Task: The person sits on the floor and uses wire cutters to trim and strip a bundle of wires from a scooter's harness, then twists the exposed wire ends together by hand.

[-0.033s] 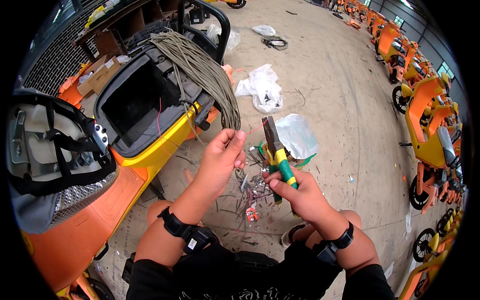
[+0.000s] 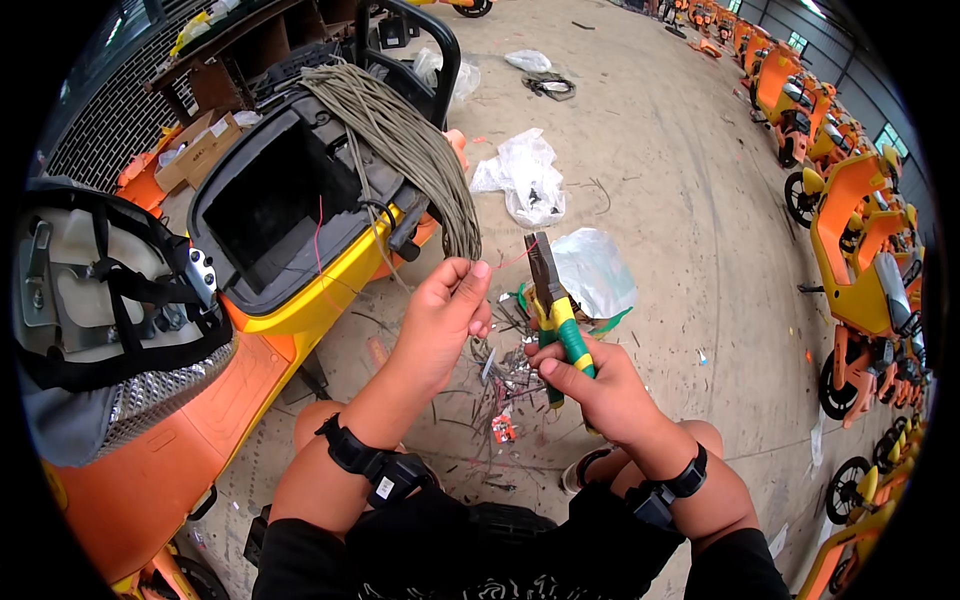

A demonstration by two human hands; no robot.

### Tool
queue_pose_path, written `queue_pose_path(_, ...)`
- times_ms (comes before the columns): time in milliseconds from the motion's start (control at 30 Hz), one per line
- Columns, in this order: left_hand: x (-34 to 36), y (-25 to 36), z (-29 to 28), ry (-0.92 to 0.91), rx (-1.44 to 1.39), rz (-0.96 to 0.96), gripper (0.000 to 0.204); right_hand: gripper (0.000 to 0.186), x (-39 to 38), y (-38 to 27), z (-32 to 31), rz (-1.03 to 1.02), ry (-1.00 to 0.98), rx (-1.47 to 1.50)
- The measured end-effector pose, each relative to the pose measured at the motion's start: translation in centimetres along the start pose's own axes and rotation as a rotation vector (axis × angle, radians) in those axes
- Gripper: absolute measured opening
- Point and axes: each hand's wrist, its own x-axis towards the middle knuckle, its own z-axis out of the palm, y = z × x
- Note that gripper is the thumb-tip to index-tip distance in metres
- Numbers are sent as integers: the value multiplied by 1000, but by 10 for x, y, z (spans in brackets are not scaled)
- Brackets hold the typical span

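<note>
My left hand (image 2: 450, 300) is closed, thumb against forefinger, in a pinch on a grey cable at the lower end of a grey cable bundle (image 2: 405, 140). From these fingertips a thin red wire (image 2: 513, 260) runs across to the jaws of the pliers. Wrapped round the green and yellow handles of those pliers (image 2: 563, 325) is my right hand (image 2: 605, 385), with the jaws pointing up and away from me. Whether the jaws grip the wire or only touch it, I cannot tell. The bundle lies draped over the rear of a yellow and orange scooter body (image 2: 345, 308).
An open black compartment (image 2: 270, 190) is in the scooter body, with a grey bag (image 2: 150, 400) to its left. Wire scraps (image 2: 500, 390) litter the floor below my hands. Plastic bags (image 2: 530, 180) lie beyond. Rows of orange scooters (image 2: 850, 250) stand at the right.
</note>
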Motion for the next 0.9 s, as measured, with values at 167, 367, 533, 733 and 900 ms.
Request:
queue_pose_path(167,0,-2,1,46,6,2,24,18,-3,-3,-1,5,8,61)
queue_pose_path(367,1,-5,4,109,125,15,23,18,-4,-6,-1,27,1,5)
queue_pose_path(533,0,-8,6,108,126,33,22,18,-5,-8,-1,-19,8,-62)
queue_pose_path(733,-1,-8,10,65,217,22,24,18,-4,-7,0,-13,27,-80)
queue_pose_path(900,-1,-8,13,40,235,40,25,20,-3,-6,1,-2,55,-127)
